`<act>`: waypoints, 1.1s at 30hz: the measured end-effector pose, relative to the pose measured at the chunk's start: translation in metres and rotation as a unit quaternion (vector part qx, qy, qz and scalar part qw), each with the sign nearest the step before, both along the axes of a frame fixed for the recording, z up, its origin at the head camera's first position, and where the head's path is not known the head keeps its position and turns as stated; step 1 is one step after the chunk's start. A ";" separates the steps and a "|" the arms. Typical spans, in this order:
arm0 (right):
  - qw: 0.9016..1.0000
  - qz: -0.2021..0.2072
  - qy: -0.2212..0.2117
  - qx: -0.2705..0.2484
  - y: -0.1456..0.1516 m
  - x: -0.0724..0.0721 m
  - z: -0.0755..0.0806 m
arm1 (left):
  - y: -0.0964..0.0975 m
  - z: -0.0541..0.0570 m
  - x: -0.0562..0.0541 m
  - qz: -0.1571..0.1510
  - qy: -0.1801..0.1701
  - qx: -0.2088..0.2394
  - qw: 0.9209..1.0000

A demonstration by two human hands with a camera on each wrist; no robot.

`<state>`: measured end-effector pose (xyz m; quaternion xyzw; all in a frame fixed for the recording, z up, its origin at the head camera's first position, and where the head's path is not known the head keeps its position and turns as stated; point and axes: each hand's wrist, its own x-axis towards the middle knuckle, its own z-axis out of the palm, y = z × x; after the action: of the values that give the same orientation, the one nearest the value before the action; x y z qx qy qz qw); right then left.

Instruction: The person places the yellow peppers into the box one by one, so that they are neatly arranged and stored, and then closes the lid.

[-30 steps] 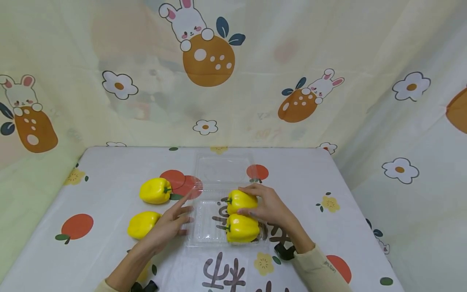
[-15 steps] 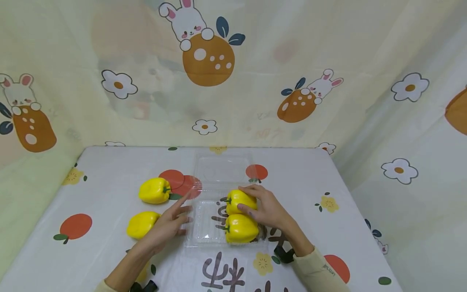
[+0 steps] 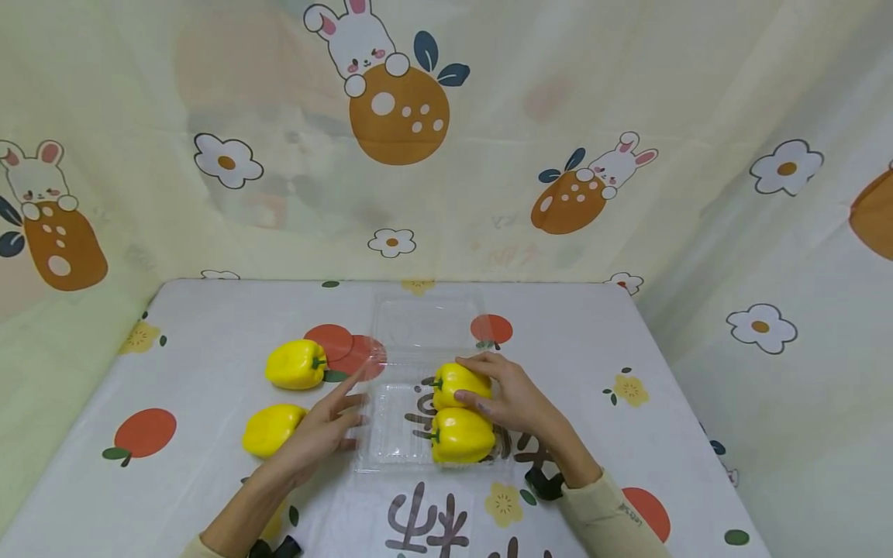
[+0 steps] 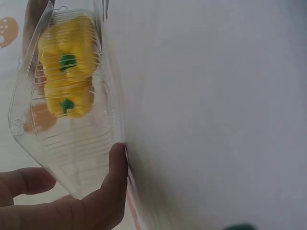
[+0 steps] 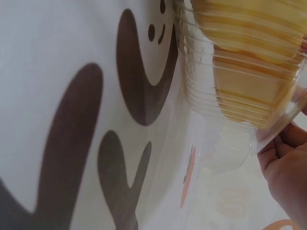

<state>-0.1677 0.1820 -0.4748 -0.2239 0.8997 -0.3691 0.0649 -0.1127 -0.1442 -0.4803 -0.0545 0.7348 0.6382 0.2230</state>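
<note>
A clear plastic clamshell box lies in the middle of the table with its lid folded back. Two yellow bell peppers sit in its right half: a far pepper and a near pepper, green stems toward the left. My right hand grips the far one, thumb on its near side and fingers over the far end. Along the left wall of the box rests my left hand, fingers extended. In the left wrist view one fingertip lies against the clear wall, and both stems show through it.
Two more yellow peppers lie left of the box: one farther back, and another partly behind my left hand. A white printed cloth covers the table. Patterned curtains hang behind and at the sides.
</note>
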 end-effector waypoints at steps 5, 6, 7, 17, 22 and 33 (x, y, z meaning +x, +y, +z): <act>1.000 0.005 0.001 0.005 0.000 0.000 0.000 | 0.000 0.000 0.000 0.000 -0.004 -0.003 1.000; 1.000 0.005 0.001 0.006 0.000 0.000 0.001 | 0.000 0.000 0.000 0.000 -0.005 -0.002 1.000; 1.000 0.006 0.002 0.007 0.000 0.000 0.001 | 0.000 0.000 0.000 0.000 -0.006 -0.001 1.000; 0.999 0.015 0.016 0.030 -0.002 0.004 -0.003 | 0.000 0.000 0.000 -0.004 -0.003 0.000 1.000; 0.999 0.015 0.030 0.040 -0.003 0.005 -0.001 | 0.000 0.000 -0.001 -0.005 0.001 -0.002 1.000; 0.997 0.017 0.039 0.060 -0.004 0.007 -0.001 | 0.000 0.000 0.001 -0.001 0.000 -0.005 1.000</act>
<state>-0.1611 0.1777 -0.4759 -0.2488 0.9182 -0.3043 0.0496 -0.1115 -0.1439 -0.4804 -0.0547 0.7380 0.6343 0.2237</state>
